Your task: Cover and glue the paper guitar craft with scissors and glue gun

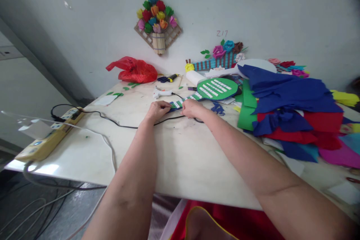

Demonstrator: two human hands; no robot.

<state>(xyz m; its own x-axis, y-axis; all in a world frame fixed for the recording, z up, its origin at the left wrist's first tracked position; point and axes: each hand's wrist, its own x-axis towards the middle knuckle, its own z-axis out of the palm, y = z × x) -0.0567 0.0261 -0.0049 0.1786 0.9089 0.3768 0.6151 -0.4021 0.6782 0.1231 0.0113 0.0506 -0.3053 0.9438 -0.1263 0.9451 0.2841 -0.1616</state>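
Nearest the camera, at the bottom, are red cloth (219, 215) with a yellow edging and the person's two bare forearms, which reach forward over the pale table (185, 165). The only writing that can be read is on the wall (270, 15): a handwritten reddish number that looks like 217; any labels on the yellow power strip (53, 135) are too small to read. The left hand (158, 111) is nearly closed, its fingertips pinching the left end of the narrow strip of a green and blue racket-shaped piece (218, 87). The right hand (192, 108) is also nearly closed, fingers bent and drawn together on the same strip, a little further along. The piece lies near the middle of the table, its round head to the right of the hands, with white bars across it. Just behind the strip lies a white glue gun (163, 92); a black cord (123, 125) runs past the hands towards the power strip. Further back are a red plastic bag (137, 70) and a yellow-and-black tool (172, 78). To the right is a heap of blue, red and green sheets (289, 90). A basket of colourful flowers (159, 43) hangs on the wall.
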